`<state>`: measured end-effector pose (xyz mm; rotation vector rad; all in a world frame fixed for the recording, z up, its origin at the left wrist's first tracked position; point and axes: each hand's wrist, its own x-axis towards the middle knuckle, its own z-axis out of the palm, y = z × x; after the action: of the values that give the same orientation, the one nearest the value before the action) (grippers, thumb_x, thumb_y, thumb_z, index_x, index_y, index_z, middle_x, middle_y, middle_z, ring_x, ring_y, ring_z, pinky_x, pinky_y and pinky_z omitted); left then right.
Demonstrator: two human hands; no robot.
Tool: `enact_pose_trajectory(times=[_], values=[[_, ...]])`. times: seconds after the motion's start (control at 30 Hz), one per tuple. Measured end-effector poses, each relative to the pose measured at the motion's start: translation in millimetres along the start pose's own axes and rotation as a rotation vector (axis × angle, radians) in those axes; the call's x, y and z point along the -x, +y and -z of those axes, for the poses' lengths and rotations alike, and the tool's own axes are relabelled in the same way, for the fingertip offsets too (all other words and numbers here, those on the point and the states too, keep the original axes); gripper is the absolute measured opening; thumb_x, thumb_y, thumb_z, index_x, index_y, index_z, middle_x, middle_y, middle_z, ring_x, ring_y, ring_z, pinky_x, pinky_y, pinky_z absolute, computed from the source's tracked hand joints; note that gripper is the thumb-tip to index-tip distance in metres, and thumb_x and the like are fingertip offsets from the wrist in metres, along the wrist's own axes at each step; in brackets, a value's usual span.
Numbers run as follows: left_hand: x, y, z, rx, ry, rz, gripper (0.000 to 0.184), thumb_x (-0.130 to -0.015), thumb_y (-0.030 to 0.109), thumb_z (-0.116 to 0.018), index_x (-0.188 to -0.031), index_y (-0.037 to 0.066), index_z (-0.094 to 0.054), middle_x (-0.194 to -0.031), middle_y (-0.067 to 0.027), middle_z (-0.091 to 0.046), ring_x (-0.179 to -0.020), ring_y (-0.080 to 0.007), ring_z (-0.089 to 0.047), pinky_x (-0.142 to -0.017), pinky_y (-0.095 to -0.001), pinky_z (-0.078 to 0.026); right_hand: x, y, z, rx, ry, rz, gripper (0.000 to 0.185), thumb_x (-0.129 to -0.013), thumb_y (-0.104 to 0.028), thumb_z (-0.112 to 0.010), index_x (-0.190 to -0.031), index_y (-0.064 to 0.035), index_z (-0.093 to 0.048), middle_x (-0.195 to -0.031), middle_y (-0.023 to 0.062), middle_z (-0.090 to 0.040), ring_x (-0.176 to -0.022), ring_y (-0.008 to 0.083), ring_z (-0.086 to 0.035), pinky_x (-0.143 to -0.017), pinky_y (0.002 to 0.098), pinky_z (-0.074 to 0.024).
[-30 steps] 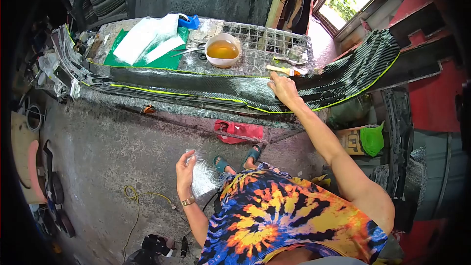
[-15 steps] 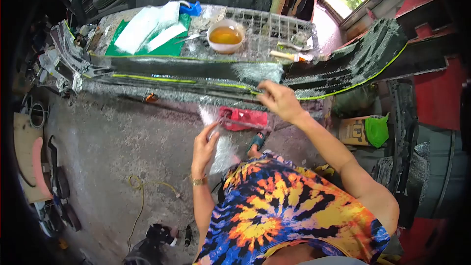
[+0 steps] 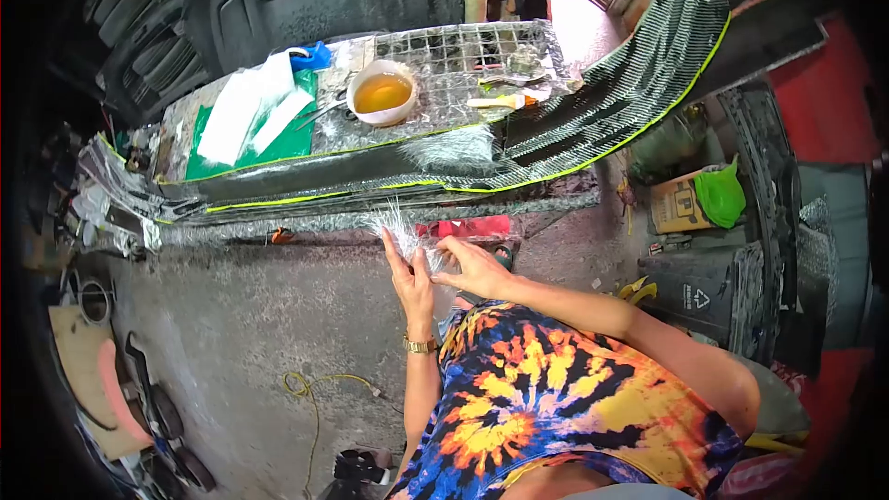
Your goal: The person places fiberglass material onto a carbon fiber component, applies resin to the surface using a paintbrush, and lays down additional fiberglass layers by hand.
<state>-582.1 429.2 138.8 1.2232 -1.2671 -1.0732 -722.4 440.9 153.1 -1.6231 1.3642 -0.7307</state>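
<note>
In front of my body, my left hand grips a piece of frayed white glass-fibre mat, its loose strands sticking up past the fingers. My right hand pinches the same mat from the right side. Beyond both hands lies a long dark car-bumper-like piece with a yellow-green edge, its right end curving upward. A whitish fibre patch rests on its middle, apart from my hands.
Behind the long piece, a bench carries a bowl of amber liquid, a brush, scissors and white sheets on green material. A yellow cord lies on the floor. Right stands a cardboard box.
My right hand has come back from the long piece to the mat in my left hand. The view has shifted, and the fibre patch stays on the piece.
</note>
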Motion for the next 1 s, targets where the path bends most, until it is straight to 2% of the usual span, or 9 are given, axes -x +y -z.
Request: enact_pose_trajectory(times=[0.13,0.2,0.27,0.33,0.53,0.73,0.87,0.93,1.0], values=[[4.4,5.9,-1.7,-0.156,0.025,0.346,0.066,-0.094,0.007,-0.049,-0.149,0.009,-0.013,-0.130,-0.0136,-0.048,-0.092,-0.0121,-0.051,-0.079,-0.0248,-0.043,-6.5,11.8,-3.8,-0.164,-0.060,-0.076,0.038,-0.078,-0.019,-0.071,-0.105,-0.0001,-0.052,-0.089,0.0160,-0.059,-0.078,0.0290,-0.060,-0.071,0.0372,-0.0484],[7.6,-0.7,-7.3,-0.200,0.091,0.145,0.070,-0.093,0.008,-0.053,-0.149,0.009,-0.011,-0.110,-0.0087,-0.058,-0.085,-0.0101,-0.050,-0.073,-0.0246,-0.043,-8.8,14.2,-1.9,-0.185,-0.053,-0.027,0.035,-0.077,-0.017,-0.070,-0.102,0.0003,-0.052,-0.091,0.0149,-0.057,-0.081,0.0273,-0.059,-0.072,0.0367,-0.0476],[5.2,-14.9,-10.9,-0.338,0.186,-0.115,0.071,-0.092,0.009,-0.054,-0.149,0.009,-0.010,-0.097,-0.0042,-0.058,-0.080,-0.0088,-0.049,-0.068,-0.0236,-0.041,-11.7,17.7,0.1,-0.214,-0.032,0.065,0.029,-0.076,-0.013,-0.069,-0.096,0.0012,-0.054,-0.093,0.0128,-0.054,-0.086,0.0241,-0.057,-0.076,0.0359,-0.0458],[9.8,3.0,-12.3,-0.019,0.174,0.151,0.072,-0.092,0.010,-0.055,-0.148,0.008,-0.010,-0.100,-0.0065,-0.056,-0.081,-0.0087,-0.048,-0.068,-0.0233,-0.041,-16.7,15.7,7.6,-0.257,-0.095,0.035,0.027,-0.076,-0.012,-0.068,-0.094,0.0011,-0.054,-0.095,0.0119,-0.051,-0.090,0.0239,-0.055,-0.079,0.0347,-0.0452],[11.5,4.6,-18.3,-0.227,0.189,0.153,0.067,-0.094,0.014,-0.050,-0.148,0.006,-0.011,-0.100,-0.0049,-0.054,-0.066,-0.0082,-0.043,-0.061,-0.0233,-0.040,-31.0,32.2,6.7,-0.454,-0.206,-0.031,0.023,-0.078,-0.015,-0.066,-0.093,0.0009,-0.056,-0.088,0.0105,-0.056,-0.085,0.0211,-0.058,-0.077,0.0335,-0.0464],[13.0,9.9,-24.4,-0.251,0.288,0.200,0.064,-0.096,0.018,-0.047,-0.148,0.005,-0.011,-0.087,-0.0020,-0.052,-0.077,-0.0104,-0.045,-0.074,-0.0266,-0.039,-43.4,33.7,11.3,-0.540,-0.121,0.113,0.018,-0.081,-0.013,-0.063,-0.090,0.0009,-0.056,-0.085,0.0081,-0.060,-0.084,0.0185,-0.059,-0.078,0.0312,-0.0459],[38.3,-38.1,27.8,-0.191,0.136,0.373,0.053,-0.099,0.042,-0.038,-0.134,0.002,-0.040,-0.085,-0.0002,-0.052,-0.076,-0.0121,-0.047,-0.073,-0.0295,-0.040,-56.7,29.3,39.6,-0.594,-0.128,0.130,0.020,-0.080,-0.011,-0.061,-0.095,0.0006,-0.053,-0.085,0.0098,-0.060,-0.081,0.0204,-0.059,-0.075,0.0328,-0.0459],[33.3,-22.7,17.1,-0.114,0.076,0.436,0.061,-0.098,0.053,-0.030,-0.120,0.001,-0.052,-0.090,-0.0016,-0.058,-0.080,-0.0126,-0.052,-0.076,-0.0295,-0.043,-62.2,23.8,54.3,-0.455,-0.430,0.190,0.022,-0.078,-0.013,-0.059,-0.094,-0.0005,-0.053,-0.084,0.0128,-0.061,-0.078,0.0243,-0.059,-0.071,0.0359,-0.0460],[18.4,-7.5,-5.0,0.484,0.286,0.694,0.062,-0.097,0.055,-0.028,-0.112,0.003,-0.058,-0.096,-0.0029,-0.063,-0.088,-0.0132,-0.057,-0.082,-0.0304,-0.045,-67.1,27.6,56.3,-0.387,-0.506,0.252,0.024,-0.076,-0.015,-0.058,-0.095,-0.0016,-0.053,-0.083,0.0155,-0.061,-0.076,0.0277,-0.060,-0.068,0.0386,-0.0455]])
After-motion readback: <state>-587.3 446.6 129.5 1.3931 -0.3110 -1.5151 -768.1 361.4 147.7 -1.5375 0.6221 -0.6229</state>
